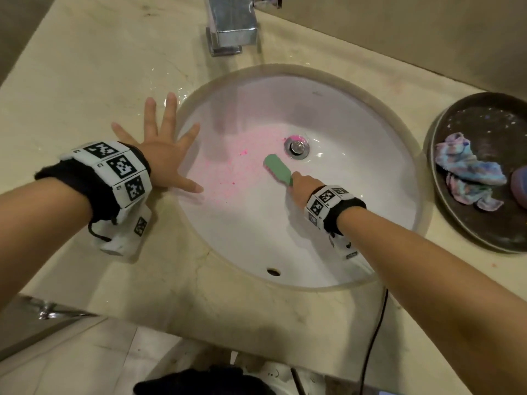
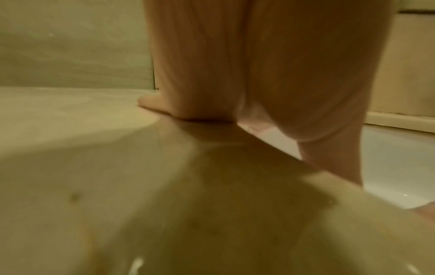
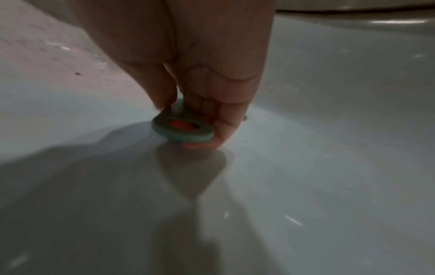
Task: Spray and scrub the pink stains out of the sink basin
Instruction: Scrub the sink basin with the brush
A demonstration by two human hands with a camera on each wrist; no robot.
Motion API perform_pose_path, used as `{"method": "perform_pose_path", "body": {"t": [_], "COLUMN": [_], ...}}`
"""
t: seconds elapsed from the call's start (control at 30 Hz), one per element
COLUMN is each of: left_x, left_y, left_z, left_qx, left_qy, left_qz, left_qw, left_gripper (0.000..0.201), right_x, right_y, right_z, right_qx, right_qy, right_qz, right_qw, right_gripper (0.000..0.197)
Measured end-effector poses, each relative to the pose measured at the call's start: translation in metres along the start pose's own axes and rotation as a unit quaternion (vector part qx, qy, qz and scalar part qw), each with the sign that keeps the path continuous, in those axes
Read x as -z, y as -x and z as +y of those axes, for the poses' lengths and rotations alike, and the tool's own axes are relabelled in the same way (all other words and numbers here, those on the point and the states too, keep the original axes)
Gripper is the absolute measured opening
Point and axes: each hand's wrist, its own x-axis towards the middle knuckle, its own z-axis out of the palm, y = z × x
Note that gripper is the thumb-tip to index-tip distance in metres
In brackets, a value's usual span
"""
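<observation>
A white oval sink basin [image 1: 356,195] is set into a beige stone counter. Pink stains [image 1: 228,163] speckle its left slope, and more pink sits at the chrome drain [image 1: 297,146]. My right hand [image 1: 303,185] grips the handle of a green scrub brush [image 1: 278,168], whose head lies on the basin just left of the drain. In the right wrist view my fingers [image 3: 219,119] curl round the brush's ringed handle end [image 3: 183,130]. My left hand [image 1: 162,151] is spread flat on the counter at the basin's left rim, thumb over the edge [image 2: 334,158].
A chrome faucet [image 1: 232,24] stands behind the basin. At the right, a dark round tray [image 1: 484,223] holds a crumpled pastel cloth [image 1: 467,172] and a purple object at the frame edge. A black cable [image 1: 376,332] hangs over the counter's front edge.
</observation>
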Motion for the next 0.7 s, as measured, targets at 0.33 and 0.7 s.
{"method": "perform_pose_path", "body": {"t": [0.33, 0.7], "left_x": [-0.001, -0.004], "left_y": [-0.004, -0.006], "left_z": [-0.003, -0.003], "left_qx": [-0.010, -0.011], "left_qy": [-0.002, -0.001], "left_qz": [-0.010, 0.006], "left_qw": [1.000, 1.000], "left_gripper": [0.116, 0.114], "right_x": [0.020, 0.003], "right_y": [-0.014, 0.007], "right_z": [0.018, -0.006], "right_qx": [-0.060, 0.070], "right_qy": [-0.005, 0.077], "right_qz": [0.028, -0.025], "right_qw": [0.998, 0.994], "right_gripper": [0.025, 0.026]}}
